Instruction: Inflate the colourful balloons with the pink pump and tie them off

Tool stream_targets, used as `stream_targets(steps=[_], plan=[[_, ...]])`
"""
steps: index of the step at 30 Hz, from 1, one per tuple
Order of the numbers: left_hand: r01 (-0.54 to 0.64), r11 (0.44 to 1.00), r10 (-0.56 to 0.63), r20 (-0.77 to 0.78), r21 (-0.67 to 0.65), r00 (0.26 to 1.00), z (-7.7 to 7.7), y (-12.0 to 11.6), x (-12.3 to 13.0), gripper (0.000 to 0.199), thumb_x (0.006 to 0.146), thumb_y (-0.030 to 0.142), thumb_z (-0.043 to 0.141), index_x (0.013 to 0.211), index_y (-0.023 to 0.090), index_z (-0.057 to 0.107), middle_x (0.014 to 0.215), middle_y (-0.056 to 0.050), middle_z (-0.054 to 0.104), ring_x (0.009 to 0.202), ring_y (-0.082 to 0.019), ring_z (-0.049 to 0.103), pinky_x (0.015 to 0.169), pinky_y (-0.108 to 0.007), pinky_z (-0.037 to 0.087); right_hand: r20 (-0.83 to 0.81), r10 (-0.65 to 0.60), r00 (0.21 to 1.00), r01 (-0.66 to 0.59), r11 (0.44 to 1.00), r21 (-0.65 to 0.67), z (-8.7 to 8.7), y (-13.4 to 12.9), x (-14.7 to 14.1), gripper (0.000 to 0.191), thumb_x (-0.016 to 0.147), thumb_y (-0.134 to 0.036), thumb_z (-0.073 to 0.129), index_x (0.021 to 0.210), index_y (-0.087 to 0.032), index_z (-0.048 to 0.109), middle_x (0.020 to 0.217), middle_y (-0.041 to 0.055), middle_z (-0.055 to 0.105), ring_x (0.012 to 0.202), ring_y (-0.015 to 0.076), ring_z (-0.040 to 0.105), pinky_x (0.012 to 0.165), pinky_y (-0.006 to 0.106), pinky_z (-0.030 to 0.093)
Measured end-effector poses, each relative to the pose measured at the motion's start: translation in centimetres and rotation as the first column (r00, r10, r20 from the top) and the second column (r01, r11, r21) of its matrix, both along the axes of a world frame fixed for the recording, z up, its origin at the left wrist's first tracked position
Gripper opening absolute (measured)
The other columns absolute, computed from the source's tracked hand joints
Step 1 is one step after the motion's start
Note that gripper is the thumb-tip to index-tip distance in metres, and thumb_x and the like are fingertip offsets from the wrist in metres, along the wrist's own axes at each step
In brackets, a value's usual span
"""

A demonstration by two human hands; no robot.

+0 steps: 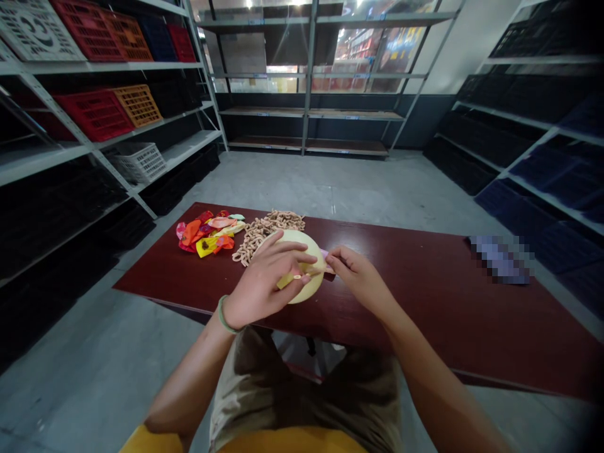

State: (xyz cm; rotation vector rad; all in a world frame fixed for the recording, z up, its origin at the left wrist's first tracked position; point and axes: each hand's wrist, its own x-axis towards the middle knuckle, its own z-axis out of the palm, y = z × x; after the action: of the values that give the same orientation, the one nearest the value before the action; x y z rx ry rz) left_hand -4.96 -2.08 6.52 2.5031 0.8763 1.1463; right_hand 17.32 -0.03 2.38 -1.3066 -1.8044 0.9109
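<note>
A pale yellow inflated balloon (302, 251) is held just above the dark red table (425, 296). My left hand (267, 277) wraps over its near side, and its narrow neck (302, 270) stretches to the right. My right hand (356, 274) pinches the end of that neck between finger and thumb, with a small lilac piece (324, 253) showing just beyond the fingertips. Behind the balloon lies a heap of tan looped strips (267, 229). Further left is a pile of deflated multicoloured balloons (205, 233).
A pixelated purple-grey object (503, 259) lies at the table's right end. Metal shelves with plastic crates (94, 113) line the left, dark shelving stands on the right, and a grey concrete floor surrounds the table. My knees are beneath its near edge.
</note>
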Motion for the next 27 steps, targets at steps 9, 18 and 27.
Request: stream_targets(steps=[9, 18, 27], plan=[[-0.102, 0.956, 0.161, 0.202, -0.276, 0.966, -3.9, 0.4, 1.0, 0.017, 0.087, 0.024, 0.062, 0.077, 0.022, 0.050, 0.091, -0.005, 0.072, 0.092, -0.021, 0.064, 0.090, -0.041, 0.046, -0.048, -0.170, 0.984, 0.174, 0.981, 0.084, -0.8, -1.0, -0.2, 0.023, 0.095, -0.042, 0.043, 0.088, -0.024, 0.054, 0.081, 0.0007, 0.063, 0.075, 0.0175, 0.058, 0.067, 0.028, 0.044], [-0.027, 0.880, 0.250, 0.413, -0.474, 0.876, -5.8, 1.3, 1.2, 0.024, 0.085, 0.025, 0.063, 0.070, 0.020, 0.045, 0.086, -0.003, 0.067, 0.084, -0.017, 0.063, 0.077, -0.030, 0.048, -0.279, -0.054, 0.959, 0.034, 0.997, -0.076, -0.7, -0.5, 0.1, 0.023, 0.092, -0.045, 0.051, 0.104, -0.026, 0.049, 0.083, 0.0005, 0.064, 0.073, 0.0167, 0.060, 0.064, 0.029, 0.044], [0.005, 0.825, 0.291, 0.431, -0.566, 0.854, -6.3, 1.8, 1.7, 0.027, 0.082, 0.034, 0.066, 0.071, 0.020, 0.046, 0.082, -0.003, 0.066, 0.078, -0.016, 0.061, 0.072, -0.028, 0.048, -0.381, 0.014, 0.925, -0.028, 0.999, -0.030, 1.4, 1.2, 0.7, 0.018, 0.088, -0.040, 0.056, 0.099, -0.027, 0.049, 0.070, -0.0064, 0.046, 0.049, 0.0090, 0.038, 0.047, 0.026, 0.033]])
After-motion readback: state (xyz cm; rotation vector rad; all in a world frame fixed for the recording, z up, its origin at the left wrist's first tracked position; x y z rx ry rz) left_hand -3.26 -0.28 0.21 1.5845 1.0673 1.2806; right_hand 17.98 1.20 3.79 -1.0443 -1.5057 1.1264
